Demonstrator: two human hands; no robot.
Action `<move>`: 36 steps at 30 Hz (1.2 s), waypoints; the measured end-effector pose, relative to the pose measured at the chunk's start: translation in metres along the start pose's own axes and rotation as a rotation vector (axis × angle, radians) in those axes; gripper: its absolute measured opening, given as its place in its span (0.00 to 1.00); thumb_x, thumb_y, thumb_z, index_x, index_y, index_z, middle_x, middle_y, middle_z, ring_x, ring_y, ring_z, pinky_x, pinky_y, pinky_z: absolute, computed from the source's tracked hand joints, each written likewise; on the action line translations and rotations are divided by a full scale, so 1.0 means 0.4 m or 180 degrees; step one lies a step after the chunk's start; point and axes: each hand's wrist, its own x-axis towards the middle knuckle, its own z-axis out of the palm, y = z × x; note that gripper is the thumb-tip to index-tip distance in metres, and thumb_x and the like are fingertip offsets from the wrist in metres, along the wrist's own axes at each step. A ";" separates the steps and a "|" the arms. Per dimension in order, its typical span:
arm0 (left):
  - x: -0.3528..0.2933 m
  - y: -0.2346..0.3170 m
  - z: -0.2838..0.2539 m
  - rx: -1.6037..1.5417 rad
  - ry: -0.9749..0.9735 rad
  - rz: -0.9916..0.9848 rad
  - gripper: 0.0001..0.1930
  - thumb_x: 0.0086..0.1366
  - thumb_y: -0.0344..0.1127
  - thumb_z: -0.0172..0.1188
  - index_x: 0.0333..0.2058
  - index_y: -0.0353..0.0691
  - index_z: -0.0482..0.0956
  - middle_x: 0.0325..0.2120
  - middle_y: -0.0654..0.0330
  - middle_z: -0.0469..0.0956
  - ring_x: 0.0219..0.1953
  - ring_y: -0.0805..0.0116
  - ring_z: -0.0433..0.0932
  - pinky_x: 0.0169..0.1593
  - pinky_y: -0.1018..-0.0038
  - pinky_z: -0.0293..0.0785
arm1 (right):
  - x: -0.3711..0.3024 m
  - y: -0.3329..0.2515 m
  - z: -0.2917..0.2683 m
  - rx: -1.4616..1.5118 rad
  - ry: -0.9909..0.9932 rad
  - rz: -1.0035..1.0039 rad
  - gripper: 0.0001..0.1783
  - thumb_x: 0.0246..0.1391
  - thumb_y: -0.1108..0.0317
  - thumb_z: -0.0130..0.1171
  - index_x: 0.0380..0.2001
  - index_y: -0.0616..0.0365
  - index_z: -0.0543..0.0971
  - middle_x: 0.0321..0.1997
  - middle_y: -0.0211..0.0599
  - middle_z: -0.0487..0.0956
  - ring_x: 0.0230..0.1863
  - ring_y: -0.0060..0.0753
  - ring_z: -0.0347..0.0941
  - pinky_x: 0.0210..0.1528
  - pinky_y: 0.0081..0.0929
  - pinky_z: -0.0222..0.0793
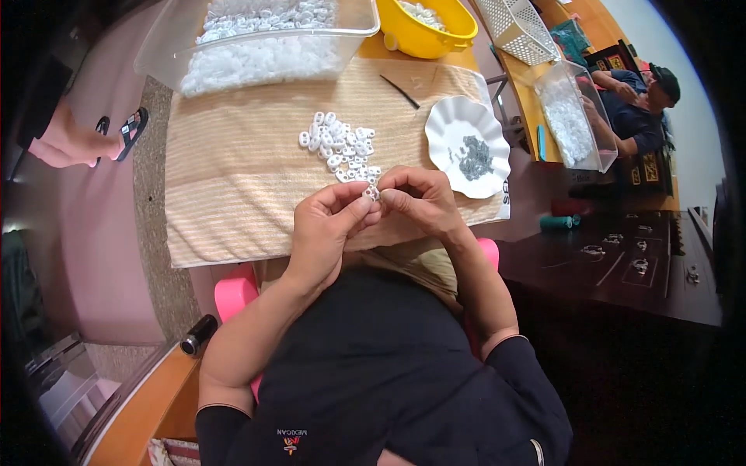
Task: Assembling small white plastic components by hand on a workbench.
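Observation:
Near the front edge of the towel-covered table, my left hand [322, 233] pinches a small white plastic part [371, 191] between thumb and fingers. My right hand [423, 203] meets it there, thumb and forefinger closed at the same part; anything smaller between those fingertips is hidden. Just beyond my hands lies a loose pile of white two-holed plastic parts [336, 141]. To the right stands a white scalloped plate [444, 128] with a heap of tiny grey pieces [474, 158] on it.
A clear bin [353, 33] full of white parts stands at the far left, beside a yellow basin [404, 35]. A thin dark stick [400, 92] lies on the striped towel [225, 179]. At right, a person [625, 105] works by another clear bin [602, 147].

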 end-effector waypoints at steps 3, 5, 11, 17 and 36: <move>-0.003 -0.005 -0.003 0.0012 0.0001 -0.0010 0.11 0.62 0.25 0.59 0.44 0.29 0.75 0.34 0.57 0.80 0.33 0.74 0.80 0.40 0.81 0.79 | -0.005 0.017 -0.001 -0.0085 -0.0011 -0.0043 0.06 0.57 0.75 0.57 0.35 0.69 0.78 0.33 0.33 0.78 0.32 0.19 0.73 0.36 0.17 0.70; -0.004 -0.007 -0.004 0.0028 -0.0012 0.0002 0.11 0.63 0.25 0.59 0.44 0.29 0.76 0.34 0.57 0.80 0.33 0.74 0.80 0.40 0.81 0.79 | -0.006 0.017 0.004 -0.0089 -0.0001 -0.0075 0.06 0.57 0.75 0.57 0.35 0.69 0.78 0.33 0.33 0.78 0.32 0.19 0.73 0.35 0.17 0.70; -0.005 -0.008 -0.007 0.0063 0.0009 -0.0089 0.12 0.63 0.23 0.57 0.45 0.29 0.74 0.35 0.55 0.79 0.35 0.71 0.80 0.42 0.79 0.80 | -0.011 0.018 0.009 -0.0151 0.0062 -0.0037 0.05 0.57 0.75 0.58 0.34 0.68 0.78 0.33 0.32 0.78 0.33 0.18 0.72 0.36 0.17 0.69; -0.003 -0.013 -0.005 0.0042 -0.0004 0.0004 0.12 0.63 0.25 0.58 0.44 0.28 0.75 0.34 0.56 0.79 0.34 0.74 0.80 0.41 0.81 0.79 | -0.010 0.022 0.012 -0.0132 0.0118 -0.0031 0.04 0.56 0.76 0.58 0.33 0.67 0.78 0.33 0.32 0.78 0.34 0.19 0.71 0.38 0.17 0.67; -0.001 -0.014 -0.006 0.0042 0.0048 0.0004 0.10 0.62 0.25 0.59 0.43 0.28 0.76 0.33 0.56 0.79 0.33 0.74 0.80 0.40 0.81 0.79 | -0.008 0.038 0.011 -0.0074 0.0208 -0.0093 0.04 0.56 0.76 0.58 0.33 0.68 0.78 0.35 0.36 0.78 0.35 0.21 0.72 0.37 0.17 0.70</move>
